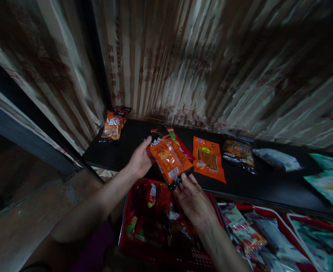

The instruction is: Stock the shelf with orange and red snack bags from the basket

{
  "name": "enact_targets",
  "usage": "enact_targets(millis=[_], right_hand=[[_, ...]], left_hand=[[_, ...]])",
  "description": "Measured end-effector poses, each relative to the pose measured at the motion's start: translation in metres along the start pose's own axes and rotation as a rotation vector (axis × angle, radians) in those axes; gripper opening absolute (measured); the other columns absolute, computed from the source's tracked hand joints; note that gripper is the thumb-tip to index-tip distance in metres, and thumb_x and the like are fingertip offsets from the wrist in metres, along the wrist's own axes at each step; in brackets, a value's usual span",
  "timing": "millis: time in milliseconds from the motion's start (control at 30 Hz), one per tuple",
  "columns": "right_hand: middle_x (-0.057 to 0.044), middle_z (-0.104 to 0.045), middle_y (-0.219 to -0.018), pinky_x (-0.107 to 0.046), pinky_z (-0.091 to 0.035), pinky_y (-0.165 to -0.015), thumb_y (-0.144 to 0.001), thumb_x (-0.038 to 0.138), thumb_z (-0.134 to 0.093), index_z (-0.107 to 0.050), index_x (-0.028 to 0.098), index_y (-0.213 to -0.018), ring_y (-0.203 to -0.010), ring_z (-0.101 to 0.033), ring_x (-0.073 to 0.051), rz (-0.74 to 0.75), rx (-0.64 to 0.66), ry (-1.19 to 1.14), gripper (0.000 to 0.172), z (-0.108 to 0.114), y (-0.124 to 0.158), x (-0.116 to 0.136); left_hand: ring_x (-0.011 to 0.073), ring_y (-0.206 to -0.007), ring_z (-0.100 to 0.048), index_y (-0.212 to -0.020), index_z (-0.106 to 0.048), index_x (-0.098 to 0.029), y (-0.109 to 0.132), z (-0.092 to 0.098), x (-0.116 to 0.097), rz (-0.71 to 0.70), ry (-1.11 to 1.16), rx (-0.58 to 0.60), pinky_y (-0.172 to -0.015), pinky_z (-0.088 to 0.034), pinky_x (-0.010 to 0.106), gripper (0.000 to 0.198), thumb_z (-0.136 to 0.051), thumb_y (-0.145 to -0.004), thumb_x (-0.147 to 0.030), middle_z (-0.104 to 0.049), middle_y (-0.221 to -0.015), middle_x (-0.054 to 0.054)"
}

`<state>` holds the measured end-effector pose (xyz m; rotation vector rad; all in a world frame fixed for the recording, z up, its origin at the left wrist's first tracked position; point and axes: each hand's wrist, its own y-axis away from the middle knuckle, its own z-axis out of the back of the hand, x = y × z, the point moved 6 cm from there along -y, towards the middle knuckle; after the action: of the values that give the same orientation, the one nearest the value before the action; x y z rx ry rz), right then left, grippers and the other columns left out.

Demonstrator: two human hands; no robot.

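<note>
Between my two hands is an orange and black snack bag (170,158), held tilted above a red basket (122,230). My left hand (140,158) grips the bag's left edge, thumb on top. At the lower right end, my right hand (193,196) pinches the black corner between thumb and fingers. Partly hidden behind the held bag, a red packet (180,145) lies on the black shelf (138,132). Several snack bags fill the basket below my hands.
On the shelf are a similar orange bag (112,126) at the left end, an orange packet (207,160), a dark bag (238,151), a whitish packet (278,158) and green packets (327,183). More red baskets (281,217) with packets stand at right. A patterned curtain (161,68) hangs behind.
</note>
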<state>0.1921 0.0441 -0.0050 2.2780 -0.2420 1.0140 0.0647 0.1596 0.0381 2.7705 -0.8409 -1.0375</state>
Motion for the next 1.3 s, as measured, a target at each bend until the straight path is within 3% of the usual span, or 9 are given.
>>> enact_targets(millis=[100,300,467,567,733,800,900,1133,1300], right_hand=[[0.007,-0.072,-0.075,-0.021,-0.054,-0.061,-0.056,0.022,-0.085,-0.066,0.027,-0.075,-0.067,-0.066,-0.011,0.024,0.043,0.043,0.027,-0.003,0.002,-0.002],[0.005,-0.072,-0.074,-0.02,-0.054,-0.061,-0.049,0.02,-0.087,-0.068,0.023,-0.071,-0.068,-0.066,-0.011,-0.082,0.047,0.033,0.03,-0.012,0.01,-0.009],[0.005,-0.072,-0.075,-0.019,-0.052,-0.057,-0.051,0.02,-0.087,-0.068,0.023,-0.076,-0.066,-0.065,-0.01,-0.037,0.083,0.09,0.032,-0.018,0.017,-0.006],[0.005,-0.071,-0.073,-0.019,-0.051,-0.055,-0.053,0.022,-0.086,-0.068,0.023,-0.077,-0.064,-0.064,-0.01,-0.032,0.096,0.106,0.03,-0.017,0.018,-0.007],[0.004,-0.073,-0.077,-0.022,-0.053,-0.059,-0.053,0.02,-0.086,-0.068,0.023,-0.078,-0.068,-0.066,-0.012,-0.026,0.07,0.097,0.031,-0.007,0.011,-0.011],[0.003,-0.073,-0.077,-0.022,-0.054,-0.06,-0.051,0.02,-0.086,-0.069,0.022,-0.077,-0.069,-0.067,-0.013,-0.021,0.04,0.11,0.032,-0.002,0.009,-0.013],[0.002,-0.074,-0.079,-0.027,-0.056,-0.066,-0.049,0.021,-0.087,-0.069,0.022,-0.079,-0.073,-0.068,-0.016,0.004,0.039,0.142,0.035,0.001,0.01,-0.012],[-0.003,-0.075,-0.08,-0.032,-0.056,-0.069,-0.047,0.022,-0.087,-0.071,0.02,-0.085,-0.074,-0.069,-0.019,-0.002,0.051,0.218,0.041,0.0,0.013,-0.015],[-0.003,-0.075,-0.084,-0.035,-0.054,-0.074,-0.053,0.025,-0.085,-0.07,0.022,-0.092,-0.078,-0.069,-0.02,0.028,0.112,0.232,0.042,-0.006,0.016,-0.013]], left_hand=[[0.0147,-0.07,-0.063,-0.087,-0.066,-0.016,-0.002,0.004,-0.007,-0.023,-0.003,-0.05,-0.075,-0.048,0.029,0.027,-0.063,-0.077,-0.042,-0.07,-0.078,0.002],[0.0123,-0.064,-0.062,-0.081,-0.064,-0.015,-0.006,0.014,-0.008,-0.018,0.057,-0.157,-0.071,-0.048,0.026,0.014,-0.059,-0.081,-0.029,-0.068,-0.073,0.001],[0.0111,-0.059,-0.06,-0.076,-0.061,-0.015,-0.008,0.021,-0.016,-0.04,0.086,-0.251,-0.064,-0.048,0.023,0.003,-0.06,-0.078,-0.017,-0.066,-0.066,0.001],[0.0103,-0.057,-0.059,-0.072,-0.061,-0.015,-0.008,0.019,-0.021,-0.03,0.057,-0.235,-0.061,-0.048,0.022,0.006,-0.058,-0.077,-0.014,-0.065,-0.064,0.0],[0.0105,-0.057,-0.059,-0.065,-0.063,-0.014,-0.008,0.016,-0.033,-0.01,-0.047,-0.111,-0.061,-0.046,0.024,0.007,-0.061,-0.072,-0.012,-0.066,-0.064,0.0],[0.0113,-0.061,-0.06,-0.068,-0.066,-0.013,-0.008,0.017,-0.04,-0.024,-0.14,-0.044,-0.065,-0.046,0.025,0.003,-0.067,-0.069,-0.015,-0.067,-0.068,0.001],[0.0117,-0.067,-0.06,-0.072,-0.069,-0.013,-0.007,0.019,-0.051,-0.062,-0.349,0.035,-0.07,-0.044,0.026,0.016,-0.076,-0.063,-0.024,-0.069,-0.073,0.002],[0.0083,-0.061,-0.052,-0.07,-0.067,-0.017,-0.004,0.026,-0.058,-0.088,-0.641,-0.002,-0.064,-0.039,0.023,0.023,-0.08,-0.057,-0.03,-0.062,-0.065,-0.004],[0.0075,-0.063,-0.05,-0.067,-0.063,-0.017,-0.008,0.027,-0.066,-0.315,-0.648,-0.068,-0.065,-0.038,0.021,0.02,-0.077,-0.058,-0.028,-0.059,-0.065,-0.005]])
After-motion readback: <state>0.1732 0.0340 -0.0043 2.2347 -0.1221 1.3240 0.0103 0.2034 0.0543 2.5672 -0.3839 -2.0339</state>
